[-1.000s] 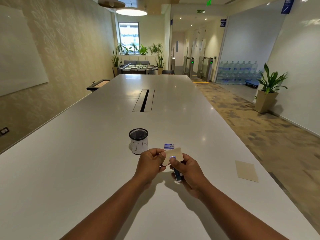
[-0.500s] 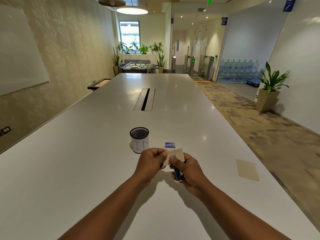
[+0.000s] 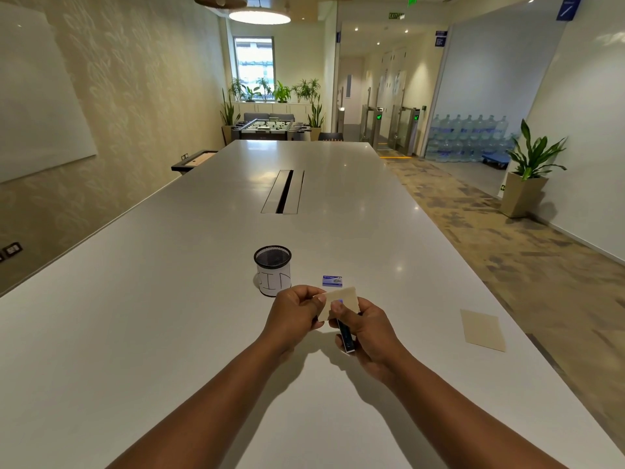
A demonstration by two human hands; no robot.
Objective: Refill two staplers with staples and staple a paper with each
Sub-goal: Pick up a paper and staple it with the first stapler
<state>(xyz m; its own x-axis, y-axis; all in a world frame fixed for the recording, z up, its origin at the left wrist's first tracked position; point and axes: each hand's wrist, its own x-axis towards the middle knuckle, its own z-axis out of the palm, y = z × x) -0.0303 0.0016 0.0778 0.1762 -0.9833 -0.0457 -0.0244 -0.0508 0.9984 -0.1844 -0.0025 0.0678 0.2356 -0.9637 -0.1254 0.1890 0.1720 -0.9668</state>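
Above the white table, my right hand grips a small dark blue stapler, its front end over a beige paper slip. My left hand pinches the slip's left edge. The stapler's mouth is hidden behind the paper and my thumb. A small blue staple box lies just beyond my hands. A second beige paper lies flat to the right. No second stapler shows.
A black mesh pen cup with a white label stands beyond my left hand. A cable slot runs down the table's middle. The table's right edge drops to carpet, with a potted plant by the wall.
Both hands hold the same grip on paper and stapler. The view has tipped slightly, shifting everything a little lower in the picture.
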